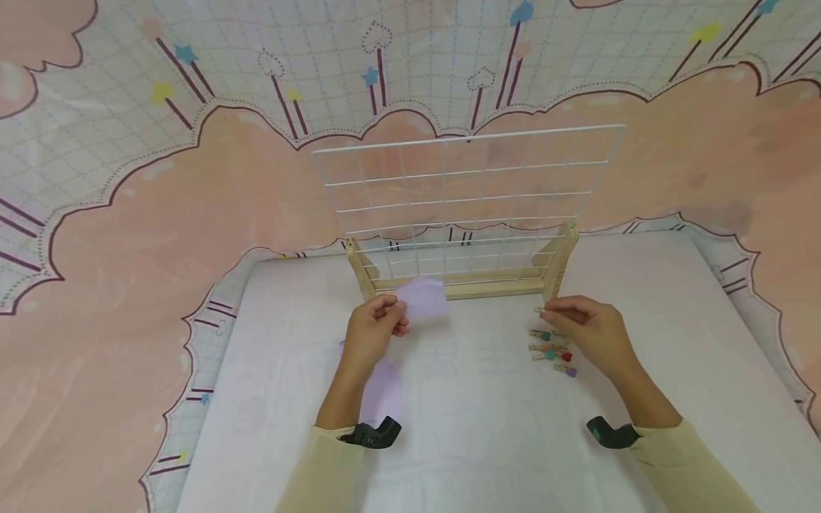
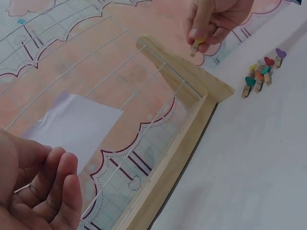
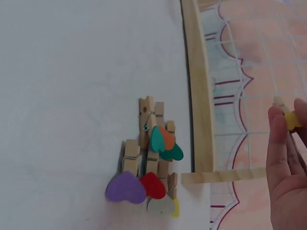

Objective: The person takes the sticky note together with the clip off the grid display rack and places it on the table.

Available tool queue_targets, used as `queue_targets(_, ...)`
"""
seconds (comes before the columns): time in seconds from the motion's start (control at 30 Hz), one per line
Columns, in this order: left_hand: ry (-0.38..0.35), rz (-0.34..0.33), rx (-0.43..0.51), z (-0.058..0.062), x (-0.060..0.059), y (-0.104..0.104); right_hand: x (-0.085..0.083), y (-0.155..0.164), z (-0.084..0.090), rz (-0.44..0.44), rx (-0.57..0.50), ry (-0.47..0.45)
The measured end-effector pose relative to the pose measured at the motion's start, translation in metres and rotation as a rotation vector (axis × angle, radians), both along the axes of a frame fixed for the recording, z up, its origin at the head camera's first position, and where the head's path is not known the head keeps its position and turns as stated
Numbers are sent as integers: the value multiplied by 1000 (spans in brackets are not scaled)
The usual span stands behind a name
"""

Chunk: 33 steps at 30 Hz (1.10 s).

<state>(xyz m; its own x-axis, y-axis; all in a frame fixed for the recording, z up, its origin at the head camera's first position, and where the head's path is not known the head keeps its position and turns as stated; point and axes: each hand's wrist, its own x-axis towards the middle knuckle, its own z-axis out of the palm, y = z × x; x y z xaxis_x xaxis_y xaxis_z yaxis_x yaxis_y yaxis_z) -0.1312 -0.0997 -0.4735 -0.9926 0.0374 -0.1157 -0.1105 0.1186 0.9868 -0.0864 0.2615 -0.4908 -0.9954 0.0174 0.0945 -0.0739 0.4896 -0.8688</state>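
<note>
My left hand [image 1: 375, 324] pinches a light purple sheet of paper [image 1: 425, 298] by its left side, in front of the lower part of a white wire grid [image 1: 449, 171]. Between thumb and fingers my right hand [image 1: 590, 328] pinches a small wooden clothespin [image 3: 279, 102] with a yellow decoration. Just below that hand, a pile of wooden clothespins [image 3: 152, 158] with coloured hearts lies on the white table. More purple paper [image 1: 383, 395] lies beneath the left forearm and is partly hidden by it.
A wooden stand [image 1: 494, 288] holds the grid upright at the table's back. The white tabletop [image 1: 474, 420] stretches in front of it. A patterned pink cloth [image 1: 160, 214] hangs behind. Each wrist wears a dark strap-on device [image 1: 378, 433].
</note>
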Motion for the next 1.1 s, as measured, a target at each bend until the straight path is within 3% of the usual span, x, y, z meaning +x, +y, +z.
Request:
queue_targets(0.2,-21,27,-27,-4,9,-14,9,5,-4,0,52,-15)
queue_targets(0.43,-9,41,-177,-10,23,-30,22,7,-5,-8,134,-59)
queue_targets(0.87,-62,29,-234,-29,50,-56,43,12,-26,25,33,-116)
queue_targets(1.1,-115,54,-288,-43,69,-71,50,10,-41,9,210,-27)
